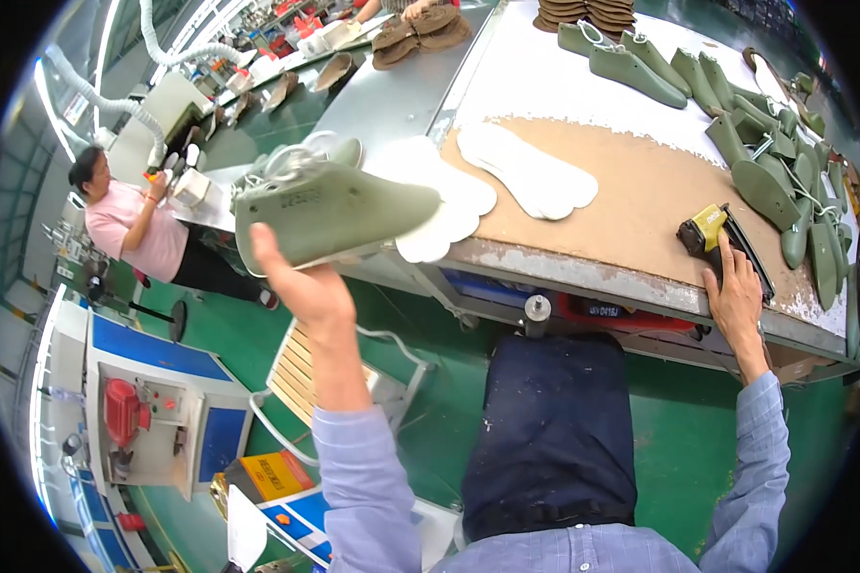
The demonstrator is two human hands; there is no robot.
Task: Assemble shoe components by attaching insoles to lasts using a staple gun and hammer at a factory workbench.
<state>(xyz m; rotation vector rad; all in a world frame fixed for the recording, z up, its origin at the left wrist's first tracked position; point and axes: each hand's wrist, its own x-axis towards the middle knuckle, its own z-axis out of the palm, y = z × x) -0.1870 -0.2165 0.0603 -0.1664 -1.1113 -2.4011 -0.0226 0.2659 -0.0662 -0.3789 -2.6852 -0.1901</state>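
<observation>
Raised over the table's left end, my left hand (311,286) is closed round the heel end of a green shoe last (344,210), its toe pointing right. Behind it shows part of another green last (350,151), with white cord (291,164) near its top. On the right, my right hand (736,291) is closed over a yellow and black staple gun (705,231) resting on the brown board (631,205). White insole-shaped pieces (535,172) lie on the table between my hands, some (430,191) partly hidden by the last.
Many green lasts (769,191) are heaped at the table's right side. Stacked brown pieces (583,14) stand at the far edge. A person in pink (134,220) works at the left. A slatted chair (301,368) and a blue-white machine (167,401) stand at lower left.
</observation>
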